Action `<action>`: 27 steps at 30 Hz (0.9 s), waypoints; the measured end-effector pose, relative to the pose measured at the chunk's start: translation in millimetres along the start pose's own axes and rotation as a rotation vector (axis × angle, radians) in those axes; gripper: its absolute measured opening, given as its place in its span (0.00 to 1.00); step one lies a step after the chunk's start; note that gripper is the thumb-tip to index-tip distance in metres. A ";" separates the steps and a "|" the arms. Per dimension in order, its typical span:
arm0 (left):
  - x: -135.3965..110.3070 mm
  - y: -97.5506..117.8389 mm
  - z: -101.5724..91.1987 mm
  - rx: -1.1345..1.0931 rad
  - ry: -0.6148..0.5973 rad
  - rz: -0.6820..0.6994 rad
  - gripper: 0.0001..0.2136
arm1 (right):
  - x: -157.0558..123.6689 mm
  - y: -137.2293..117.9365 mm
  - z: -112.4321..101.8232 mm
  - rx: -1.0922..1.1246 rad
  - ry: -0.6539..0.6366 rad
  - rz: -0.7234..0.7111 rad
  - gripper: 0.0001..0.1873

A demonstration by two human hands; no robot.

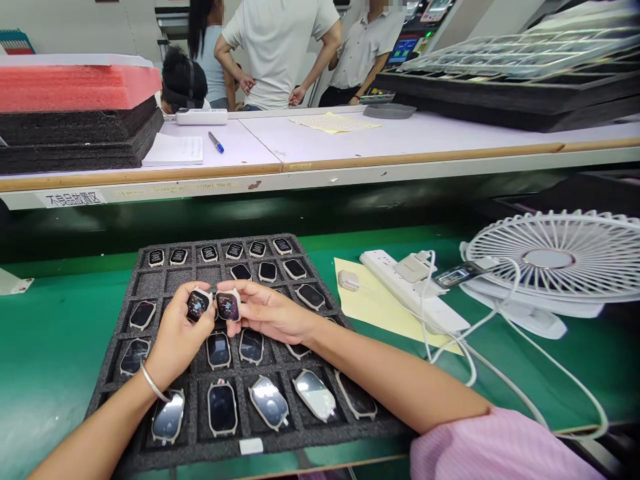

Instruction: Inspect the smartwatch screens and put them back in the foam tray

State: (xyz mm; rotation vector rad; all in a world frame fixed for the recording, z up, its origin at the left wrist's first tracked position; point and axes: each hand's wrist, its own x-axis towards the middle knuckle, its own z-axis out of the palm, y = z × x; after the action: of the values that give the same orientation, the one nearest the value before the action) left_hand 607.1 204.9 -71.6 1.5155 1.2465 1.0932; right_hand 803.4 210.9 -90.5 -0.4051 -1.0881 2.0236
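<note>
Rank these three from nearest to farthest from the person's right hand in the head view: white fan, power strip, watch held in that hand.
1. Watch: held in the right hand.
2. Power strip: right of the foam tray.
3. White fan: farther right, past the power strip.

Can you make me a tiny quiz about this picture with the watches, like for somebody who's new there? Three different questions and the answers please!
1. What do the left hand and the right hand each hold?

2. True or false: the round white fan stands to the left of the dark grey foam tray.

3. Where is the slim dark-and-blue pen?
a) in the tray
b) on the pale raised shelf
c) between the two hands

Key:
1. The left holds a rounded-square, pale-framed watch; the right holds a second such watch. Both screens are lit.
2. False: it stands to the right.
3. b
</note>
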 end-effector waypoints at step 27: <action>5.9 6.4 1.5 -0.469 -0.131 -0.344 0.17 | 1.0 -3.8 -1.1 -0.255 0.281 0.001 0.18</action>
State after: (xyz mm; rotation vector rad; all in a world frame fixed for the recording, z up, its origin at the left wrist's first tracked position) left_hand 610.7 209.8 -65.2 0.9616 1.0222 0.9551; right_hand 805.3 213.5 -88.0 -0.7956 -1.1673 1.7666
